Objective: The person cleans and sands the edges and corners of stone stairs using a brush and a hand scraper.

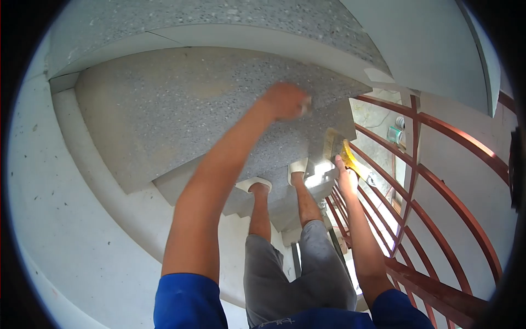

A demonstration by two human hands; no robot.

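My left hand (285,101) is over the grey speckled stone step (181,109), blurred by motion. Its fingers are closed around something small and pale that I cannot make out. Lower and to the right, my right hand (346,174) grips a yellow-handled tool (355,163), which looks like a brush, beside the stair's open edge and the red railing. A tan patch, perhaps its bristles, shows left of the handle.
Red metal railing bars (457,203) curve along the right side. A pale wall (60,208) bends round the left. Another speckled step (241,13) rises ahead. My feet in light slippers (255,183) stand on a lower step. Beyond the railing lies a green container (394,135).
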